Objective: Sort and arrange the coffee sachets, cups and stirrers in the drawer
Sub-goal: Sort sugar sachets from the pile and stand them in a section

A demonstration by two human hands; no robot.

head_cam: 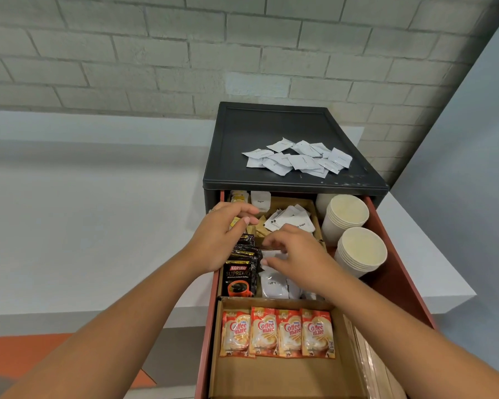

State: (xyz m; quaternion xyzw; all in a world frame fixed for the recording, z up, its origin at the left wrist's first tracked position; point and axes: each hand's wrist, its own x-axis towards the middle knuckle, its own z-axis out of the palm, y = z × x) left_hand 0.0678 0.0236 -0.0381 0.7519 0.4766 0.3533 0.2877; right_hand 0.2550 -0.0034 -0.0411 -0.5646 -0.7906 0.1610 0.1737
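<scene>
Sorting sachets: the right hand [296,254], its grip narrowed to a pinch, holds a white sachet [274,254] over the drawer [395,272]. The left hand [219,240] curls over the Kopiko sachets [239,272], and whether it holds any cannot be told. The next move likely calls for slotting the white sachet in upright.

Bare forearms [121,335]; left grip [216,240] ringed (thin band).

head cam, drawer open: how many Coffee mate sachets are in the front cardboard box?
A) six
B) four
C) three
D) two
B: four orange Coffee mate sachets stand side by side in one row across the front cardboard box.
</scene>
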